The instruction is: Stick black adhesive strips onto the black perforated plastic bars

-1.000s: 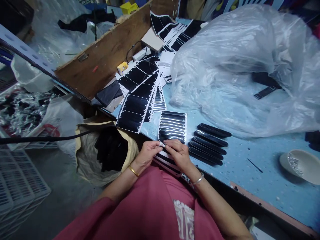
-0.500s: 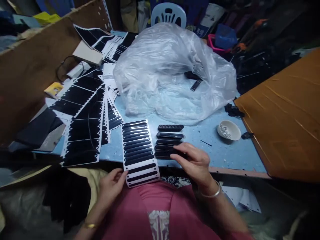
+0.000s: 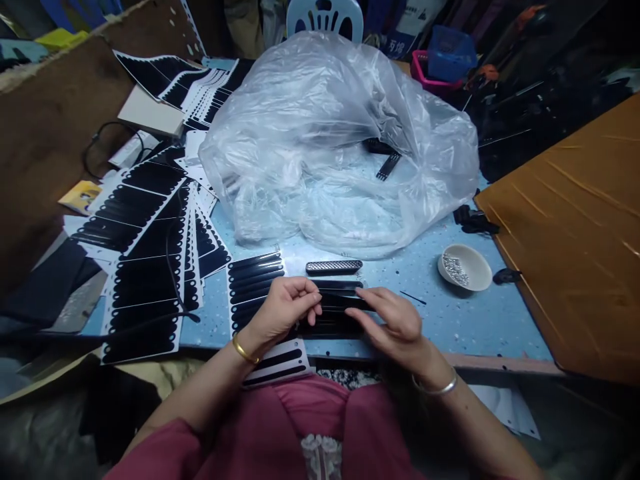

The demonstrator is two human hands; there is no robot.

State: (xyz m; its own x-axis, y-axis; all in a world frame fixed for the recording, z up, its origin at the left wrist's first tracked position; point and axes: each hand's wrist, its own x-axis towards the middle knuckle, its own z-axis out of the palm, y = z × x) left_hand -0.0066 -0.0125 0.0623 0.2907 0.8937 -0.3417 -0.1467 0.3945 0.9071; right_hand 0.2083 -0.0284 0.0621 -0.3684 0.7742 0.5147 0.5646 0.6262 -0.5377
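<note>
My left hand [image 3: 290, 305] is closed, thumb and forefinger pinched at the left end of a dark strip [image 3: 340, 303]. At the strip's other end, my right hand [image 3: 395, 320] pinches it between thumb and fingers. Whether it is one piece or two stacked pieces I cannot tell. Under and around the hands lie several long black bars in a column, partly hidden; the topmost bar [image 3: 334, 267] has a dotted, textured face. My left forearm and hand partly cover a white sheet of black rounded stickers [image 3: 256, 273], which overhangs the table's front edge.
A large clear plastic bag [image 3: 320, 133] covers the back of the blue table, black parts inside. Fanned sticker sheets [image 3: 145, 293] lie left. To the right stand a white bowl [image 3: 465, 267] of small metal pieces, a thin black rod [image 3: 413, 298] and a brown board [image 3: 570, 233].
My left hand has left the sticker sheet's edge and moved up and right to the bars. My right hand stays by them, now pinching the strip's right end. The view has shifted slightly.
</note>
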